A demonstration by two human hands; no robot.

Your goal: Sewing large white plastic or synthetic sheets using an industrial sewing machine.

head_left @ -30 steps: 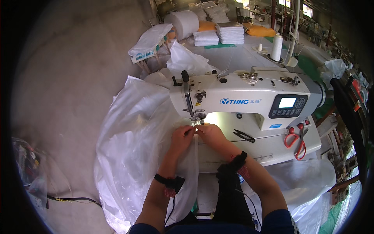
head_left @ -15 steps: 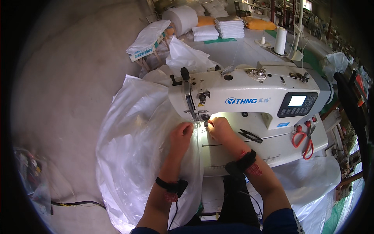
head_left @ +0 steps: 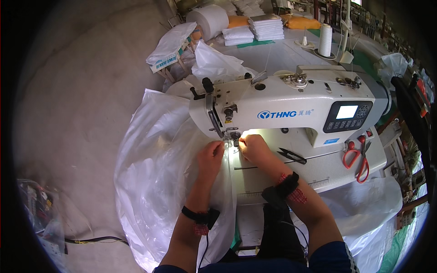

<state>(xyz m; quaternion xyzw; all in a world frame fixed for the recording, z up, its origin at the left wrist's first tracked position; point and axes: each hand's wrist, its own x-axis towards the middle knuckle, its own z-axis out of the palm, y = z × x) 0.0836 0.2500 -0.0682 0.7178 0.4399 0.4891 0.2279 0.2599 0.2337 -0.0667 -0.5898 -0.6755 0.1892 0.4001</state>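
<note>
A white sewing machine (head_left: 273, 101) stands before me, its lamp lighting the presser foot and needle area (head_left: 236, 140). A large translucent white plastic sheet (head_left: 150, 182) hangs over the left side of the machine bed and down below. My left hand (head_left: 210, 156) is just left of the needle, over the sheet's edge, with fingers curled and tips together. Close on the needle's right side, my right hand (head_left: 255, 148) has its thumb and fingers pinched. Whatever either hand pinches is hidden or too small to make out.
Black thread snips (head_left: 292, 156) lie on the bed right of my right hand. Red-handled scissors (head_left: 359, 160) rest farther right. A white thread cone (head_left: 325, 41) stands behind the machine, with folded white stacks (head_left: 266, 28) and a big white roll (head_left: 208, 22) beyond.
The whole view has shifted slightly, so the machine sits a little farther left and higher in the picture. Both hands remain at the needle, still pinched.
</note>
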